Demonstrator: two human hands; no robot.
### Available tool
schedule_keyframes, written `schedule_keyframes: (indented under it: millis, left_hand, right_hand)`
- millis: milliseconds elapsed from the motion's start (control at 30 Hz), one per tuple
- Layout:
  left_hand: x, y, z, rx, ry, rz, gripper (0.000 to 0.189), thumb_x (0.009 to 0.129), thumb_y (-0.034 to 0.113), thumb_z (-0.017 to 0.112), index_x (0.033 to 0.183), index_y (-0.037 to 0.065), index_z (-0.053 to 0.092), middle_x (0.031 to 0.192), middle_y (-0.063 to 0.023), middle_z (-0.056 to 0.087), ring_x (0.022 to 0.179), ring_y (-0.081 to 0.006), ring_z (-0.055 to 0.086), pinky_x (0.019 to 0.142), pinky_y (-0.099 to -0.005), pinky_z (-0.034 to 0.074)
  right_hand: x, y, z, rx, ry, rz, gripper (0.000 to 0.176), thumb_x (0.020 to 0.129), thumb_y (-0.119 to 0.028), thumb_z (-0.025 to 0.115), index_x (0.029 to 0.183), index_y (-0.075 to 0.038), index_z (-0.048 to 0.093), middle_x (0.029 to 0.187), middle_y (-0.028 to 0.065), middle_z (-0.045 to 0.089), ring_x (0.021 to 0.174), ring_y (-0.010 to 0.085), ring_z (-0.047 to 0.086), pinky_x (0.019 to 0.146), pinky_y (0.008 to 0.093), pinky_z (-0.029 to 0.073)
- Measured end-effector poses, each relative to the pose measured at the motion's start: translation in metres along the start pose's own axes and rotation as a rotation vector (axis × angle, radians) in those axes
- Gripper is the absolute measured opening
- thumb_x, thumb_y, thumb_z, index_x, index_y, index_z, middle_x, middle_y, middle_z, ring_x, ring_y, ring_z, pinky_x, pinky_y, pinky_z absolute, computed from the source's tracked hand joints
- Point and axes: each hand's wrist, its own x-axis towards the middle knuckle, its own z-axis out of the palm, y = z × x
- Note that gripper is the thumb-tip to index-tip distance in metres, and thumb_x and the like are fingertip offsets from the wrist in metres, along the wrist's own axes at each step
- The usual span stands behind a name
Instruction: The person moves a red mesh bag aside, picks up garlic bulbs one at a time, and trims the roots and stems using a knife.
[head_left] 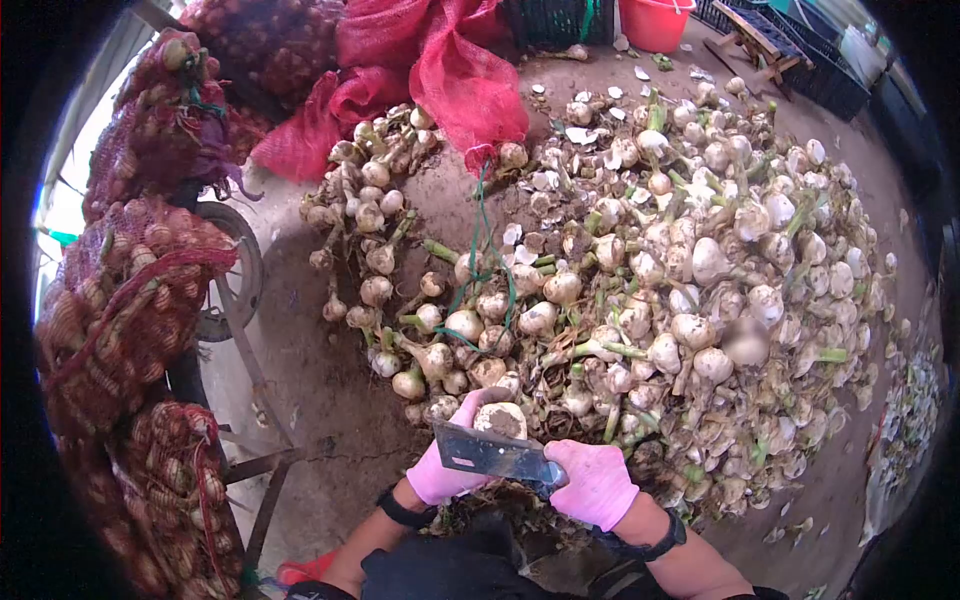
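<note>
Dark clothing [450, 572] fills the bottom edge; just beyond it, the person's left hand [445, 475], gloved in pink, is curled around a pale bulb [500, 420] with a brown-marked face. The bulb looks firm and fairly light, though dirt or loose skin could make it slip, so it is best held around the sides, fingers clear of the blade. Across its near side stands a broad cleaver [490, 453], clasped at one end by the gloved right hand [593, 483] and probably stiff and blade-heavy; whether it touches the bulb cannot be told. Beyond spreads a heap of bulbs [710, 260], with full mesh sacks [140, 290] to the left.
</note>
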Motion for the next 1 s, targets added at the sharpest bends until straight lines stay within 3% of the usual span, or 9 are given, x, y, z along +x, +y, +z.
schedule_keyframes:
  millis: [333,433,500,533,767,867,933,967,1000]
  left_hand:
    - [0.005,0.011,0.010,0.017,0.088,-0.121,0.062,0.073,0.007,0.075,0.124,0.006,0.040,0.100,-0.0045,0.058,0.092,-0.0122,0.057,0.080,-0.0284,0.050]
    - [-0.001,0.007,0.012,0.268,0.164,0.072,0.056,0.074,0.005,0.074,0.121,0.006,0.043,0.095,-0.0050,0.058,0.088,-0.0125,0.058,0.076,-0.0283,0.050]
    - [-0.004,0.001,0.016,0.138,0.232,-0.075,0.056,0.073,0.010,0.077,0.118,0.006,0.045,0.094,-0.0073,0.060,0.086,-0.0142,0.060,0.074,-0.0303,0.051]
    - [-0.006,-0.002,0.016,0.318,0.258,0.012,0.057,0.072,0.014,0.078,0.118,0.006,0.045,0.093,-0.0088,0.061,0.084,-0.0172,0.062,0.074,-0.0316,0.051]
    - [-0.015,-0.026,0.018,0.210,0.250,-0.085,0.057,0.071,0.017,0.080,0.116,0.006,0.046,0.090,-0.0094,0.062,0.081,-0.0209,0.064,0.073,-0.0321,0.051]
    - [-0.016,-0.020,0.016,0.167,0.213,-0.120,0.061,0.066,0.016,0.082,0.115,0.006,0.047,0.092,-0.0088,0.062,0.086,-0.0198,0.063,0.077,-0.0313,0.051]
    - [-0.029,-0.006,0.022,0.107,0.072,-0.027,0.062,0.065,0.015,0.082,0.115,0.006,0.047,0.095,-0.0082,0.061,0.088,-0.0181,0.062,0.079,-0.0305,0.050]
    - [-0.035,0.003,0.025,0.050,-0.078,0.065,0.063,0.064,0.013,0.082,0.115,0.006,0.047,0.097,-0.0077,0.061,0.091,-0.0164,0.061,0.082,-0.0297,0.049]
    - [-0.037,0.013,0.023,0.087,-0.124,0.010,0.066,0.060,0.012,0.083,0.115,0.005,0.048,0.101,-0.0065,0.060,0.096,-0.0140,0.058,0.086,-0.0304,0.048]
  right_hand:
    - [-0.004,-0.008,-0.003,-0.033,0.093,-0.113,0.029,0.064,-0.017,0.066,0.093,-0.012,0.060,0.080,0.0071,0.061,0.072,0.0279,0.064,0.062,0.0409,0.050]
    - [-0.003,-0.012,0.001,-0.040,0.166,-0.151,0.028,0.059,-0.014,0.069,0.085,-0.011,0.059,0.074,0.0081,0.059,0.067,0.0307,0.062,0.059,0.0409,0.049]
    - [0.000,-0.010,0.008,-0.077,0.162,-0.145,0.029,0.058,-0.015,0.069,0.084,-0.011,0.058,0.074,0.0082,0.058,0.067,0.0310,0.061,0.058,0.0413,0.048]
    - [0.002,-0.008,0.011,-0.113,0.162,-0.135,0.030,0.057,-0.015,0.070,0.083,-0.011,0.057,0.073,0.0084,0.058,0.066,0.0312,0.060,0.058,0.0418,0.048]
    - [0.008,0.003,0.026,-0.131,0.220,-0.183,0.034,0.055,-0.018,0.073,0.084,-0.011,0.056,0.073,0.0083,0.056,0.065,0.0314,0.059,0.057,0.0416,0.047]
    - [0.009,0.002,0.026,-0.145,0.183,-0.173,0.018,0.066,-0.018,0.066,0.082,-0.013,0.058,0.073,0.0090,0.059,0.066,0.0293,0.062,0.059,0.0399,0.049]
    - [0.018,0.019,0.033,-0.124,0.277,-0.067,0.014,0.068,-0.015,0.065,0.081,-0.013,0.060,0.073,0.0110,0.062,0.068,0.0305,0.064,0.061,0.0411,0.051]
    - [0.032,0.031,0.019,-0.179,0.178,0.380,0.011,0.070,-0.012,0.062,0.081,-0.013,0.062,0.072,0.0135,0.064,0.069,0.0324,0.065,0.063,0.0416,0.052]
    - [0.027,0.036,0.009,-0.135,0.249,0.389,0.012,0.070,-0.011,0.062,0.082,-0.013,0.063,0.071,0.0139,0.064,0.069,0.0336,0.065,0.063,0.0420,0.051]
